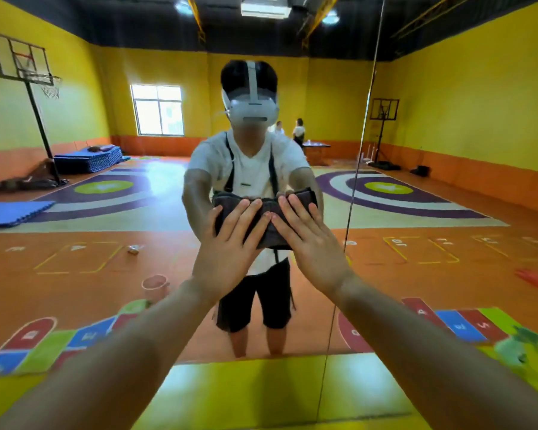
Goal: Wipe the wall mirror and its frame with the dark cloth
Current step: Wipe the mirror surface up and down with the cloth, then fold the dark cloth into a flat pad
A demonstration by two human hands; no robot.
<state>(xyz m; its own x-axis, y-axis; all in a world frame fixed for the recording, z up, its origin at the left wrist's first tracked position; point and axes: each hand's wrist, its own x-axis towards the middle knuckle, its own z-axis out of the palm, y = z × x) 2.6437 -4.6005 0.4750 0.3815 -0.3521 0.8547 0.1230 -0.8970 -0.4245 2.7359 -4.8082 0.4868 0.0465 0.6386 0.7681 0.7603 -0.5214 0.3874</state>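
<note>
A large wall mirror [106, 274] fills almost the whole view and reflects a yellow and orange gym hall and a person in a headset. A folded dark cloth [266, 234] lies flat against the glass at chest height. My left hand [230, 243] presses on its left part with straight, spread fingers. My right hand [308, 240] presses on its right part the same way. The two index fingertips almost meet in the middle of the cloth. A thin vertical seam [351, 197] between mirror panels runs just right of my right hand.
The mirror's bottom edge meets a yellow-green strip of wall [261, 389] below my arms. Reflected in the glass are a basketball hoop [28, 72], blue mats [87, 158], a pink bucket [154, 285] and two people by a table far back.
</note>
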